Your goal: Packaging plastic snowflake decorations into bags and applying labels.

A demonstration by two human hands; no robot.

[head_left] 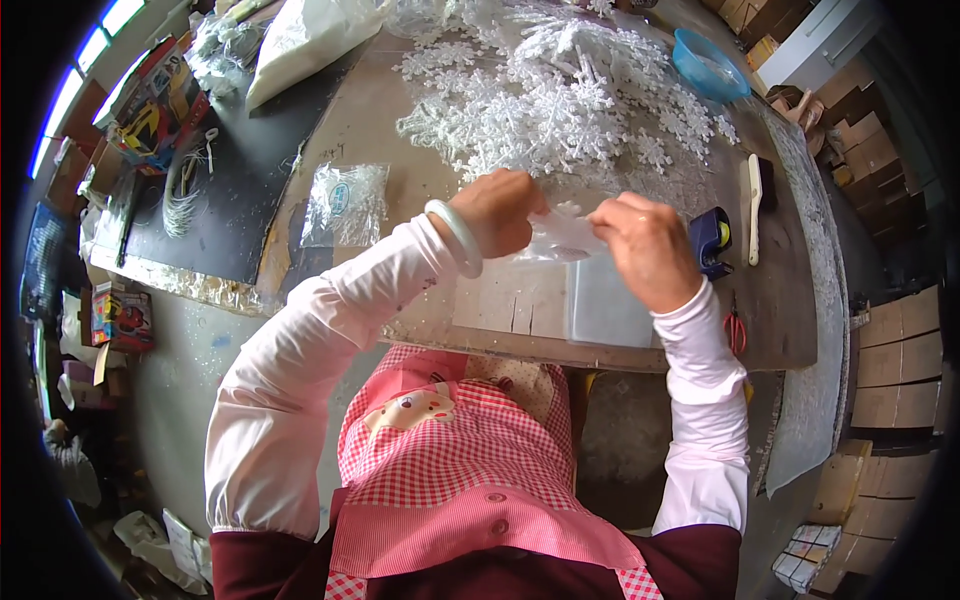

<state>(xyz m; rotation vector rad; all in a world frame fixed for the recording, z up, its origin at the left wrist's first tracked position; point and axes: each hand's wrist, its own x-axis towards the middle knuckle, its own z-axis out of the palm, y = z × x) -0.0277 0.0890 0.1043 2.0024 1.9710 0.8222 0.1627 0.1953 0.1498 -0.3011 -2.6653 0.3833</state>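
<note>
Between my hands a small clear plastic bag (560,240) is stretched over the table (480,300), with something whitish showing at its upper edge. My left hand (497,215), with a pale bangle (455,238) at the wrist, is closed on the bag's left side. Pinched fingers of my right hand (650,250) grip its right side. Below the bag lies a stack of flat clear bags (608,305). A large heap of white plastic snowflakes (570,95) spreads just beyond my hands. Left of my left hand rests a filled clear packet (345,205) with a blue-green label.
Right of my right hand stands a dark blue tape dispenser (710,240), near a brush (754,210) and red-handled scissors (735,330). A blue basin (708,65) sits at the far right. A white sack (310,45) lies far left; cardboard boxes (900,360) are stacked beyond the table's right side.
</note>
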